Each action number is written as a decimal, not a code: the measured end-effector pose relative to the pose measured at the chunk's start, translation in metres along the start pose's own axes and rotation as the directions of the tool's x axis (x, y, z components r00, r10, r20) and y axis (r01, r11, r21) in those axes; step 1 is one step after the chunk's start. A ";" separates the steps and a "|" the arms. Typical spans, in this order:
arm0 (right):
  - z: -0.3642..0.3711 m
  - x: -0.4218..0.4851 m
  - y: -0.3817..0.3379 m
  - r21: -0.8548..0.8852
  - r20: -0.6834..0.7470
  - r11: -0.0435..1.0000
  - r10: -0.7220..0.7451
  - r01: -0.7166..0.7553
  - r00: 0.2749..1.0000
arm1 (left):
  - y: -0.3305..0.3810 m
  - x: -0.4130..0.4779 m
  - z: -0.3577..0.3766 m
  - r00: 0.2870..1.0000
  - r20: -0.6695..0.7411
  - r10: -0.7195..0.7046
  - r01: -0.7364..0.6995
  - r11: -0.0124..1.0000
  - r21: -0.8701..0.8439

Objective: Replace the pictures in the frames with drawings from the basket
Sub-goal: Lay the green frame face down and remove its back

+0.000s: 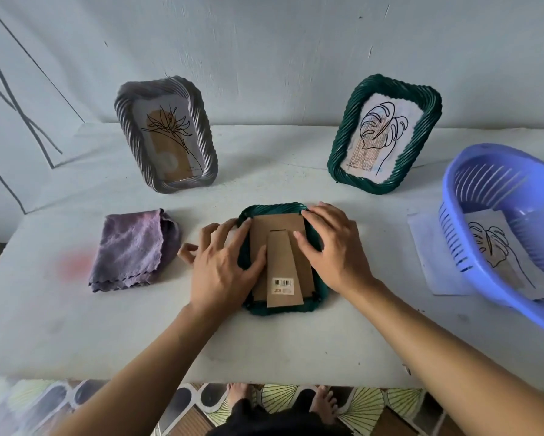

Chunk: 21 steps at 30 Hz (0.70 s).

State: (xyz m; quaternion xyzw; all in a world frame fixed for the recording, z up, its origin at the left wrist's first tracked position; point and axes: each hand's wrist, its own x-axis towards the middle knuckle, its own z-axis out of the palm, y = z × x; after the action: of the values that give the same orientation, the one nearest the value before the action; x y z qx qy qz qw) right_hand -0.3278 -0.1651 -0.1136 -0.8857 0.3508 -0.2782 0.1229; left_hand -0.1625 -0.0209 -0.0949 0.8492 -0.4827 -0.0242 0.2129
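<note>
Item: flat frame (274,209), green, lying face down at centre of the worktop (296,347), with its card back (277,225) and folded stand (285,265) showing. The left hand (223,265) is lying open at the frame's 9 o'clock edge, fingers straight and thumb pressing the back. The right hand (330,247) is resting open at 3 o'clock, fingers spread over the rim, gripping nothing. A grey frame (127,121) is standing at 10 o'clock and a second green frame (429,121) at 2 o'clock, both showing line drawings, so these are probably done already. The basket (462,234) is sitting at 3 o'clock, well apart, with one leaf drawing (497,247) inside. A cloth (132,250) is lying at 9 o'clock. Step in hand, as judged: working the back of the third frame. Whether it is coming off or going on cannot be told. The drawing waiting in the basket suggests opening. The next move is calling for freeing the tabs around the back, lifting it out flat, then reaching for the drawing.
</note>
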 end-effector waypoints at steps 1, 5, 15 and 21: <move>0.000 0.000 0.000 -0.007 -0.011 1.000 -0.012 0.012 1.000 | 0.000 0.000 0.000 1.000 -0.007 -0.005 0.005 1.000 0.008; 0.001 0.000 0.001 -0.010 -0.047 0.999 -0.033 0.033 0.998 | 0.002 0.001 0.000 1.000 0.016 0.000 -0.001 0.998 0.063; -0.002 0.000 -0.004 -0.160 0.068 0.987 -0.012 0.022 0.998 | 0.002 0.005 0.002 0.996 0.083 0.015 -0.033 0.976 0.215; -0.002 0.002 -0.005 -0.200 0.111 0.980 -0.003 0.025 0.994 | 0.003 0.009 0.004 0.995 0.096 -0.031 0.013 0.983 0.184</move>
State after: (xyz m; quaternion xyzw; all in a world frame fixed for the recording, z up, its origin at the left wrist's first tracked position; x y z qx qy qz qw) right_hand -0.3252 -0.1626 -0.1092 -0.9100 0.3636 -0.1930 0.0500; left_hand -0.1606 -0.0309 -0.0958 0.8682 -0.4832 -0.0238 0.1098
